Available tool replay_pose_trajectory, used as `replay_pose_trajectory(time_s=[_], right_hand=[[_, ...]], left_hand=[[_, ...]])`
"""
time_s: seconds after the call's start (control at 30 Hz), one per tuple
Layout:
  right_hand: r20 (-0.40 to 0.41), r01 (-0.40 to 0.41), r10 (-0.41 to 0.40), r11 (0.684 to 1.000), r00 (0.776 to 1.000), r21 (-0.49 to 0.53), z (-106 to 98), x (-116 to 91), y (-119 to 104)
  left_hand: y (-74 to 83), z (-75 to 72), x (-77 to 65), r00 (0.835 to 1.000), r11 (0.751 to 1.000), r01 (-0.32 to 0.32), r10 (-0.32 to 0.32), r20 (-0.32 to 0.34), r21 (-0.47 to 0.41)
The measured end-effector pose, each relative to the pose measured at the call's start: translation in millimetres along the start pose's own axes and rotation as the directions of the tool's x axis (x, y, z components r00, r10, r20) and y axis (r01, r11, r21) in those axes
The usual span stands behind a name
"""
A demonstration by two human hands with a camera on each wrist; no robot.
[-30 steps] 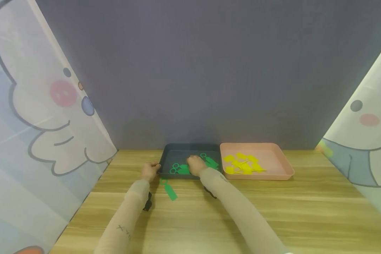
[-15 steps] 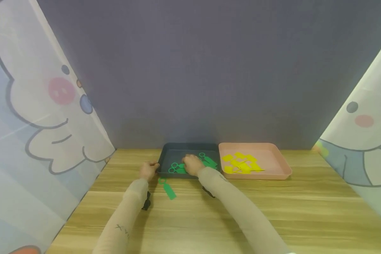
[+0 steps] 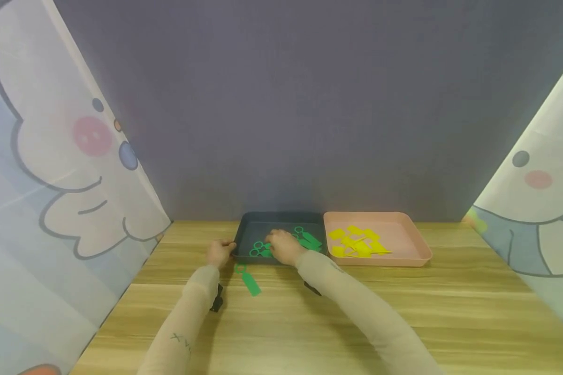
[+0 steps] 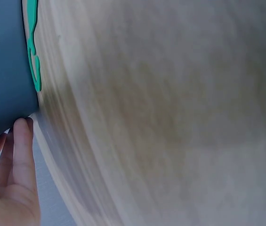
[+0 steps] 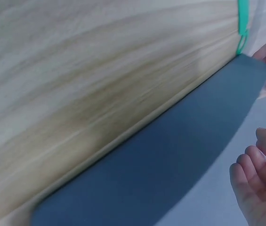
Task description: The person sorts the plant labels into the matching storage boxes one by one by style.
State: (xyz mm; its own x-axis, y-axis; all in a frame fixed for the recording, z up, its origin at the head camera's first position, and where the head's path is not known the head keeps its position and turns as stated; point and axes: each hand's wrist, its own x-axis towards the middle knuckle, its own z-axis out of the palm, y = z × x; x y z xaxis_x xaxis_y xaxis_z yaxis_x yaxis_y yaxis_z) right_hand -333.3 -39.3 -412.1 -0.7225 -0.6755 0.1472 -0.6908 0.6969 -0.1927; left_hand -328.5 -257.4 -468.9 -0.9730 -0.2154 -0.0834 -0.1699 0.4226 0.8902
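Observation:
My left hand [image 3: 220,253] pinches the left rim of a dark blue-grey tray [image 3: 258,225]; in the left wrist view its fingers [image 4: 23,150] lie against the tray's outer wall near a corner. Several flat green tags with ring ends [image 3: 311,240] lie inside that tray. Over them is my right hand [image 3: 285,247], which covers part of the pile. Its fingers [image 5: 253,176] curve loosely in the right wrist view, the thumb apart from them and nothing visible between. One more green tag [image 3: 251,283] lies on the table just in front of the tray.
A pink tray [image 3: 405,237] stands directly right of the dark one, with several flat yellow pieces [image 3: 356,242] mostly in its left half. Both trays rest on a wood-grain table [image 3: 281,323], close to a grey back panel [image 3: 281,114]. Printed cartoon panels flank the sides.
My right hand has shifted a little left within the dark tray, over the green tags. The left hand has stayed at the rim, and both trays have kept their places.

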Motion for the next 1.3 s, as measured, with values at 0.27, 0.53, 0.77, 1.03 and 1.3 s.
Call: replay_pose_trajectory(time_s=[0.27, 0.53, 0.77, 1.03, 1.3], right_hand=[[-0.040, 0.095, -0.096, 0.995, 0.995, -0.029, -14, -14, -22], [0.053, 0.095, -0.095, 0.995, 0.994, 0.013, -6, -23, -43], [0.102, 0.078, -0.075, 0.997, 0.992, -0.028, 14, -28, -55], [0.204, -0.157, 0.154, 0.988, 0.967, 0.000, 34, -22, -68], [0.154, -0.214, 0.229, 0.971, 0.961, -0.108, 47, -11, -79]], left_hand=[[4.5, -1.0, -2.9, 0.999, 1.000, 0.018, -0.017, 0.033, -0.014], [6.0, -2.4, -8.5, 1.000, 1.000, 0.012, -0.012, 0.024, 0.012], [4.7, -2.1, -8.0, 1.000, 1.000, 0.005, -0.006, 0.012, 0.007], [4.3, -2.2, -12.3, 0.998, 0.999, 0.046, -0.047, 0.050, 0.028], [2.1, -3.0, -5.7, 0.999, 0.999, 0.023, -0.024, 0.036, 0.029]])
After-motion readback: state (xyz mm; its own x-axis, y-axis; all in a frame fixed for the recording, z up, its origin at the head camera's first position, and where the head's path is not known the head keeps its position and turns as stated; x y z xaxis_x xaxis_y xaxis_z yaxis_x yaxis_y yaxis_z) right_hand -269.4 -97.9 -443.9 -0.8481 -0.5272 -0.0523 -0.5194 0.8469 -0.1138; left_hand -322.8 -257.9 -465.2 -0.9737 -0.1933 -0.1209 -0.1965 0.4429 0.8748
